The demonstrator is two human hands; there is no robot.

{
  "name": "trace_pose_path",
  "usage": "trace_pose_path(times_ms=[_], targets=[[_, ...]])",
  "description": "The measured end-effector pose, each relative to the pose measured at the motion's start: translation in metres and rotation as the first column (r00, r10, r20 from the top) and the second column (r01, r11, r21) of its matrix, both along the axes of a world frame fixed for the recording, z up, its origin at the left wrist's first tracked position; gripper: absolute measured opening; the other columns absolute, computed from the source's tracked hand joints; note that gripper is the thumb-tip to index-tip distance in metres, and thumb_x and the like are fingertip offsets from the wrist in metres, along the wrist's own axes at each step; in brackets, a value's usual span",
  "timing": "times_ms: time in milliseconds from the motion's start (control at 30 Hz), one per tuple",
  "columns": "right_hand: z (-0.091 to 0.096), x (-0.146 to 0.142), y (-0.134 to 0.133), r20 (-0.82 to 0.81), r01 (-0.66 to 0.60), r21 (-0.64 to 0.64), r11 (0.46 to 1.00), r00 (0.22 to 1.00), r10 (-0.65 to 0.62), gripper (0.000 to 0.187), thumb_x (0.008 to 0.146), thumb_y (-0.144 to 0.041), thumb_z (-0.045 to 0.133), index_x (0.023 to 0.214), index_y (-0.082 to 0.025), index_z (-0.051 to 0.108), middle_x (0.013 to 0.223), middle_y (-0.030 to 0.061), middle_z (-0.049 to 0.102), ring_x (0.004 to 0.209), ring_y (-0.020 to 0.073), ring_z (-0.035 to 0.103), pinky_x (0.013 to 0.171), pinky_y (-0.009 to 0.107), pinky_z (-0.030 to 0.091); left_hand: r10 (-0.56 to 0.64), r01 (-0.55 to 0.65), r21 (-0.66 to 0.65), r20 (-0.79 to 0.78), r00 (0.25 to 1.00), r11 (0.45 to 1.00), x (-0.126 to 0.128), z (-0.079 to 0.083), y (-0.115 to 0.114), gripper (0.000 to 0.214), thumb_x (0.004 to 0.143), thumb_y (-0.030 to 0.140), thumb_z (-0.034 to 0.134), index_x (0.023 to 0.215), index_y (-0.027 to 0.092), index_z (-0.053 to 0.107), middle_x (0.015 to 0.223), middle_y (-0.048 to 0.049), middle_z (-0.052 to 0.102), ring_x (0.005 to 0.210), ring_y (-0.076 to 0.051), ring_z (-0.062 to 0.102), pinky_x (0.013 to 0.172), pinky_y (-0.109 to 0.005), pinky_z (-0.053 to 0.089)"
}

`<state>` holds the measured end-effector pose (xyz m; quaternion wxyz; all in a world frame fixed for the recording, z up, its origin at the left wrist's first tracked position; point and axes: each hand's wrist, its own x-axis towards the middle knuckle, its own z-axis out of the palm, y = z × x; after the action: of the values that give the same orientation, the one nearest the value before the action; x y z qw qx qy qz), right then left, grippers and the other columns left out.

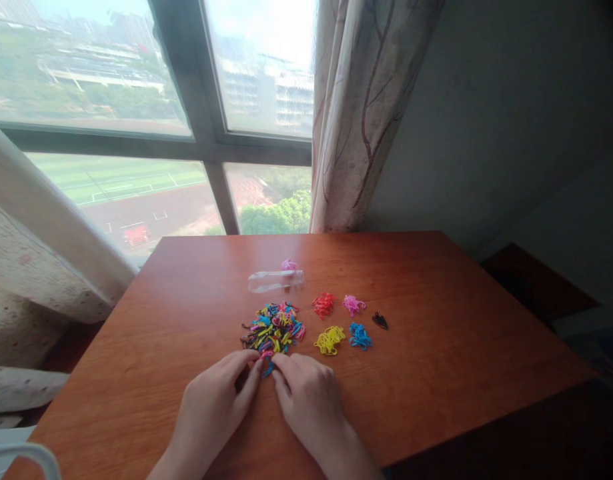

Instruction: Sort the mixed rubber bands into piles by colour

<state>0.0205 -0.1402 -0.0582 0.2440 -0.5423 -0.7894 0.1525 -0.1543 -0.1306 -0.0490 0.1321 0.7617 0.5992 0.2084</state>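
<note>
A mixed pile of small coloured rubber bands (275, 327) lies on the wooden table (436, 373). My left hand (216, 400) and my right hand (306, 397) meet at the pile's near edge, fingertips pinched together on a few bands (267, 363), blue and pink. To the right lie sorted little heaps: red bands (324, 305), pink bands (353, 305), yellow bands (329, 340), blue bands (360, 337) and a few black bands (380, 321).
A clear plastic bag (275, 281) with a pink bit (289, 265) behind it lies beyond the pile. A window and curtains (356, 113) stand behind the table. A white curved object (26, 457) sits at the bottom left corner.
</note>
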Motion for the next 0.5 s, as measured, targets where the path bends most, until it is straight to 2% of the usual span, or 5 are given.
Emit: trace_pose_path(times_ms=[267,500], targets=[[0.0009,-0.0038,0.0006,0.010,-0.004,-0.007,1.000,1.000,0.004,0.009,0.091,-0.017,0.058,0.089,-0.025,0.063,0.083,-0.0022,0.067,0.077,0.0155,0.063,0.067,0.024,0.039,-0.002,0.002,0.001,-0.031,1.000,1.000,0.0009,0.0010,-0.0003,0.025,0.092,0.039,0.046,0.089,0.026,0.067,0.085,0.0012,0.076,0.074,-0.017,0.071,0.063,-0.022,0.051],[-0.0014,0.0001,0.0020,-0.063,0.007,-0.012,1.000,0.998,-0.008,0.013,0.089,-0.014,0.056,0.082,-0.023,0.061,0.078,-0.0025,0.066,0.073,0.0142,0.062,0.067,0.022,0.037,0.006,-0.006,0.000,-0.014,1.000,1.000,-0.0009,-0.0012,0.0007,0.021,0.090,0.038,0.049,0.092,0.026,0.067,0.083,0.0019,0.075,0.071,-0.016,0.071,0.062,-0.022,0.050]])
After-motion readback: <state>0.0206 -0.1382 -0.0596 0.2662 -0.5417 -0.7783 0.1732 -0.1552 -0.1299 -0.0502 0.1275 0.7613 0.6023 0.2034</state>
